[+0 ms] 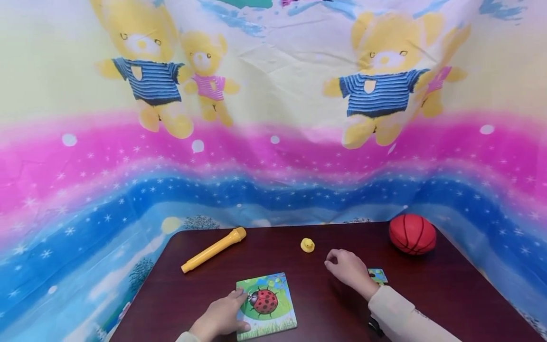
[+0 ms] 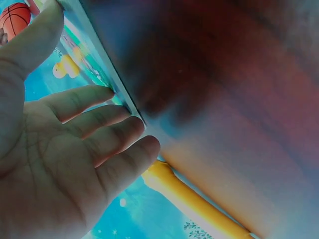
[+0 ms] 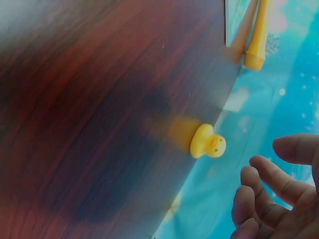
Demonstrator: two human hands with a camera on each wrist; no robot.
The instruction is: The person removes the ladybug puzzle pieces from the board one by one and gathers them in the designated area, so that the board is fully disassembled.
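Note:
A square ladybug puzzle board (image 1: 284,311) lies on the table in front of me, a red spotted ladybug on its green middle. My left hand (image 1: 224,313) rests at the board's left edge; in the left wrist view its fingers (image 2: 117,130) are nearly straight, with tips right at the edge. Holding nothing, my right hand (image 1: 348,270) hovers over the table with loosely curled fingers, also seen in the right wrist view. A yellow rubber duck (image 1: 307,245) sits beyond it to the left. Partly hidden behind the right wrist is a small colourful puzzle piece (image 1: 378,275).
A yellow toy microphone (image 1: 213,249) lies at the table's back left. At the back right corner sits a red toy basketball (image 1: 412,234). The dark wooden table (image 1: 329,313) is bordered by a bear-printed cloth (image 1: 273,156) behind and at both sides.

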